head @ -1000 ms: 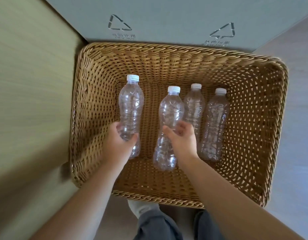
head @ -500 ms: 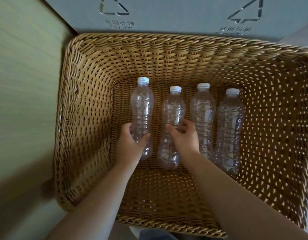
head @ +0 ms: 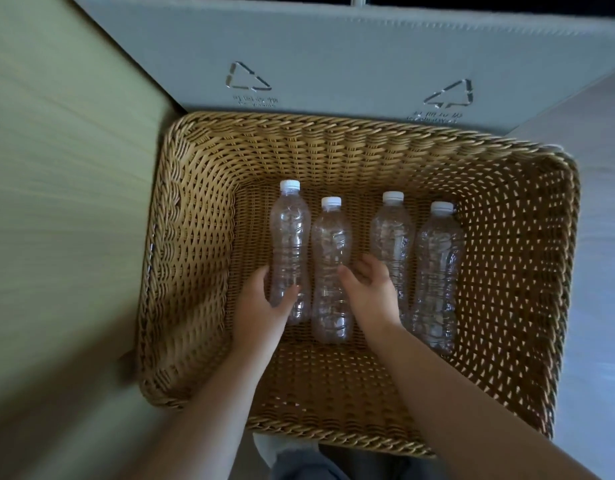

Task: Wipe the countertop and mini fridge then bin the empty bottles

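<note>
Several empty clear plastic bottles with white caps lie side by side on the floor of a wicker basket [head: 195, 237]. My left hand [head: 261, 306] grips the lower body of the leftmost bottle [head: 289, 233], thumb on its right side and fingers on its left. The second bottle [head: 330, 244] lies just beside it. My right hand [head: 371, 289] sits between the second bottle and the third bottle [head: 390, 230], fingers loosely curled and holding nothing, thumb against the second bottle. A fourth bottle [head: 437, 265] lies furthest right.
A grey bin panel [head: 333, 64] with two recycling symbols stands right behind the basket. A pale cabinet side [head: 56, 202] borders the basket on the left. Light floor [head: 603, 237] runs along the right. My grey trouser legs [head: 316, 465] are below the basket's near rim.
My right hand has let go of the second bottle, which now lies on the basket floor. The left hand has brought its bottle down beside it. The view has pulled back.
</note>
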Action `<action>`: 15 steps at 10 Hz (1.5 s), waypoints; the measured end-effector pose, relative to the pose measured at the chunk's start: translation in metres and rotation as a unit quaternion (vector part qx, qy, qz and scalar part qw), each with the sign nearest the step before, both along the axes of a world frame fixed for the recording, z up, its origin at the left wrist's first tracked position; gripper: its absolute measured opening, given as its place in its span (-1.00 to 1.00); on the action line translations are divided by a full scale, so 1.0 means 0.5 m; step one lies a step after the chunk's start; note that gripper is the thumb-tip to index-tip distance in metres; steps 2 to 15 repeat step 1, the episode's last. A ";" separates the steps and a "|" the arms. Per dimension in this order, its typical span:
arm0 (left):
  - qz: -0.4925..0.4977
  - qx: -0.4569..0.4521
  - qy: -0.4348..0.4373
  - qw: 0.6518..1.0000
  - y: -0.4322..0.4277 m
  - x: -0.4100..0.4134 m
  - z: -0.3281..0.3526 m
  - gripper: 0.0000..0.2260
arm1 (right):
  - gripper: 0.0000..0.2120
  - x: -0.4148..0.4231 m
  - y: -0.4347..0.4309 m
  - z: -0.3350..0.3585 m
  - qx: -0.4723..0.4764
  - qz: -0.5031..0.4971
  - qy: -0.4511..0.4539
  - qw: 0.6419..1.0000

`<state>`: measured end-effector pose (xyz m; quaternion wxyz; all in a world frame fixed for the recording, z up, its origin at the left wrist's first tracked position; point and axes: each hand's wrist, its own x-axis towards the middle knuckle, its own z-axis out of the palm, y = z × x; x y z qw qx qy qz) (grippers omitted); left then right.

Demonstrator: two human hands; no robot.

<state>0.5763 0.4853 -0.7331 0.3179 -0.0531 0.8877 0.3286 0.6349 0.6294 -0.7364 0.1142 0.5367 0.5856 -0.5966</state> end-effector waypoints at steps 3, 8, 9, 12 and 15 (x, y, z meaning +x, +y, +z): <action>-0.001 0.009 0.037 0.999 0.003 0.014 0.042 -0.55 | -0.50 0.011 0.021 0.047 0.027 0.001 0.017 0.999; -0.001 0.009 0.037 0.999 0.003 0.014 0.042 -0.55 | -0.50 0.011 0.021 0.047 0.027 0.001 0.017 0.999; -0.001 0.009 0.037 0.999 0.003 0.014 0.042 -0.55 | -0.50 0.011 0.021 0.047 0.027 0.001 0.017 0.999; -0.001 0.009 0.037 0.999 0.003 0.014 0.042 -0.55 | -0.50 0.011 0.021 0.047 0.027 0.001 0.017 0.999; -0.001 0.009 0.037 0.999 0.003 0.014 0.042 -0.55 | -0.50 0.011 0.021 0.047 0.027 0.001 0.017 0.999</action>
